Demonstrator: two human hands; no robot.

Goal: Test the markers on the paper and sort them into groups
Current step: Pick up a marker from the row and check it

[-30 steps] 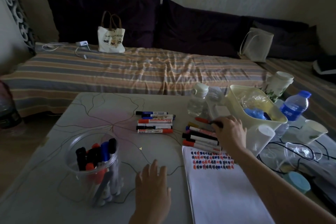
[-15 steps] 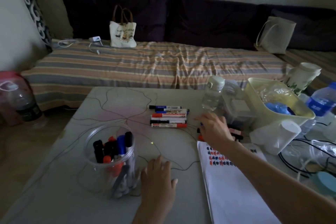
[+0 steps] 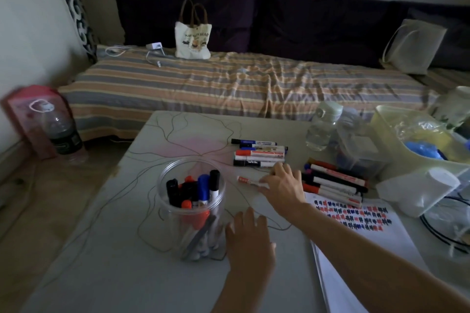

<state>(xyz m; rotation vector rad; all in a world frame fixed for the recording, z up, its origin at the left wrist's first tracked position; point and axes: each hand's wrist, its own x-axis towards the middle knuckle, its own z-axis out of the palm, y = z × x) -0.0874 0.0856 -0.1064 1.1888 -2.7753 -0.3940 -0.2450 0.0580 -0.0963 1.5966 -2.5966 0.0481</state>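
My right hand (image 3: 282, 185) reaches across the table and pinches the right end of a red-and-white marker (image 3: 248, 180), which lies just below a row of sorted markers (image 3: 259, 152). A second group of markers (image 3: 335, 183) lies to the right of that hand, above the white paper (image 3: 368, 249). The paper's top carries rows of red, blue and black test marks (image 3: 353, 216). A clear plastic jar (image 3: 193, 211) holds several more markers upright. My left hand (image 3: 250, 236) rests flat on the table beside the jar.
Along the right side of the grey table (image 3: 101, 262) stand a clear bottle (image 3: 320, 129), a yellow bin (image 3: 417, 150), a white roll (image 3: 417, 190) and some cables. A dark bottle (image 3: 63, 134) stands on the floor at the left. A striped mattress (image 3: 229, 86) lies behind.
My right hand has moved left, from the right-hand marker group to just below the left-hand row, and now pinches a red marker. The view has swung left. My left hand has stayed flat.
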